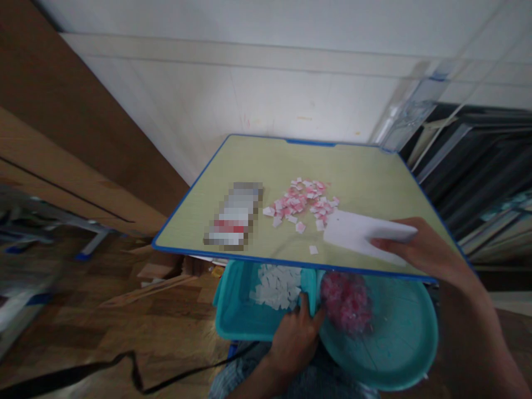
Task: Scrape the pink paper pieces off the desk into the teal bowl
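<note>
My right hand [419,244] grips a white sheet of folded paper [353,230] between thumb and fingers, low over the board. The paper's left end touches a loose pile of small pink and white paper squares [297,202]. One more white square [313,250] lies apart near the board's front edge. Below the board, my left hand [297,332] is closed on the near right rim of a teal rectangular basket [236,327], index finger inside. White paper pieces [276,288] lie in that basket.
Squares rest on a pale yellow board with a blue edge [349,160], beside a pixelated rectangular thing [235,213]. A round teal tray [407,332] holds a pink bundle in clear plastic [347,302]. A white wall [249,94] stands behind. A black strap [137,371] crosses lower left.
</note>
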